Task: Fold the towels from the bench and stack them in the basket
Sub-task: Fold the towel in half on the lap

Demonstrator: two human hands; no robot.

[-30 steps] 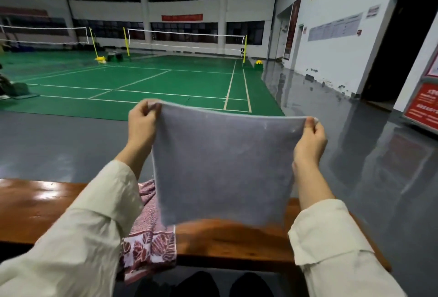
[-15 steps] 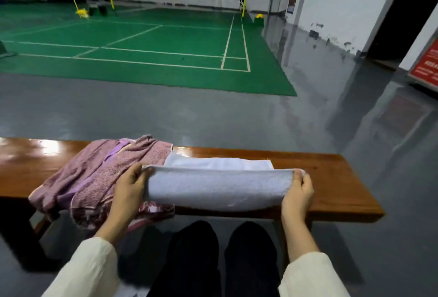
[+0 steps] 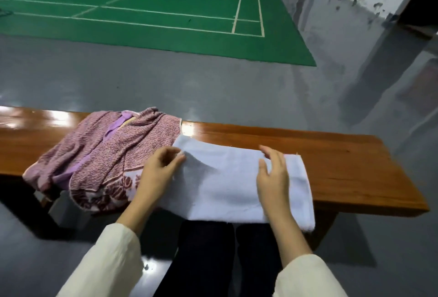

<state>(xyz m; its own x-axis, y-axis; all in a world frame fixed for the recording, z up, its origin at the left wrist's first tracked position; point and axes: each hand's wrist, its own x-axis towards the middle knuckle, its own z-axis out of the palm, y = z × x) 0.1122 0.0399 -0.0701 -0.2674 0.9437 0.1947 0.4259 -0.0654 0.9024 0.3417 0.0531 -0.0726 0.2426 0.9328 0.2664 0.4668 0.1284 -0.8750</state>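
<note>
Head view: a pale blue towel (image 3: 227, 185) lies folded on the wooden counter (image 3: 343, 168), its near edge hanging over the front. The left hand (image 3: 158, 173) pinches the towel's left edge; the right hand (image 3: 272, 173) rests spread and empty on it. A crumpled pink towel (image 3: 99, 152) lies just left, touching.

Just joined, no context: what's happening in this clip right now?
A person is folding towels at a wooden bench. A pale blue towel lies flat on it, near edge hanging over. The left hand pinches its left edge; the right hand hovers open over its right part. A crumpled pink patterned towel waits to the left. No basket is in view.
</note>
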